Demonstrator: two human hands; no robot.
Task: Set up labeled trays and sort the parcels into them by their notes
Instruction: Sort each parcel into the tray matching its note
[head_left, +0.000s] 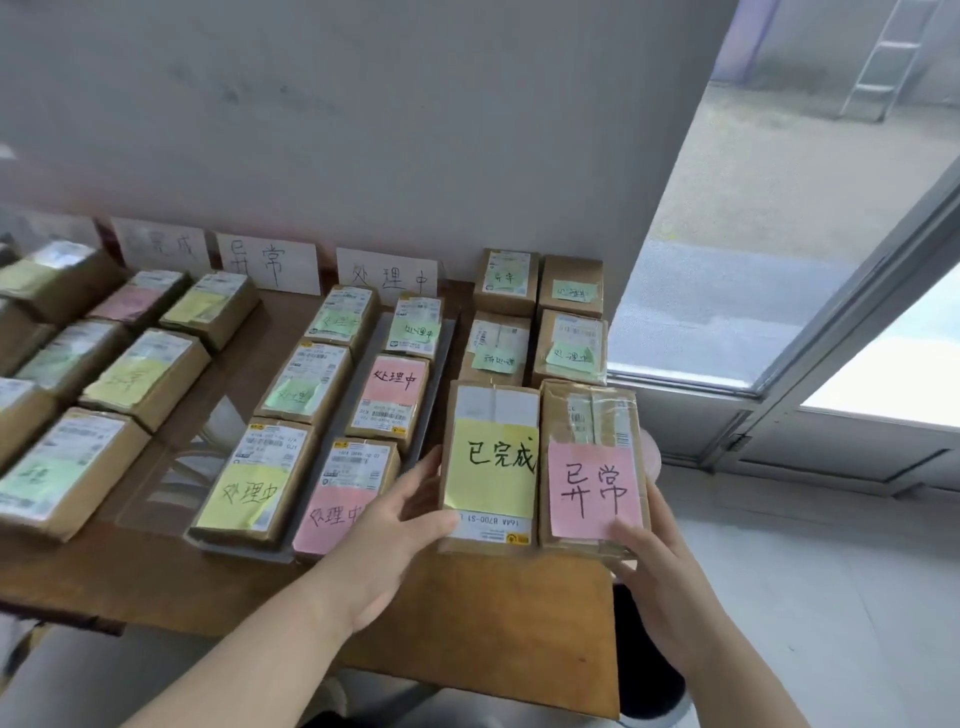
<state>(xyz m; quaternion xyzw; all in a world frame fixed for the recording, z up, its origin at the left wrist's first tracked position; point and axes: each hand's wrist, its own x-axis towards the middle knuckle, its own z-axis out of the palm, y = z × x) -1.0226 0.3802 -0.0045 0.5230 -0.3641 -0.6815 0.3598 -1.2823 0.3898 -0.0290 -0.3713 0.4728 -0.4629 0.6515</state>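
Two brown parcels lie side by side at the table's right front. My left hand (395, 525) grips the left one, a parcel with a yellow note (491, 467). My right hand (660, 582) holds the lower right corner of the parcel with a pink note (592, 467). Behind them stand several unsorted parcels (569, 345) with green notes. To the left, a grey tray (441, 358) holds several parcels (387, 395) with pink, yellow and green notes. White label cards (387, 278) lean against the wall behind the trays.
More parcels (145, 376) with notes fill the table's left side. A second label card (267, 262) and a third (161, 244) stand at the wall. The wooden table's edge (467, 670) is close to me. An open glass door (852, 364) is on the right.
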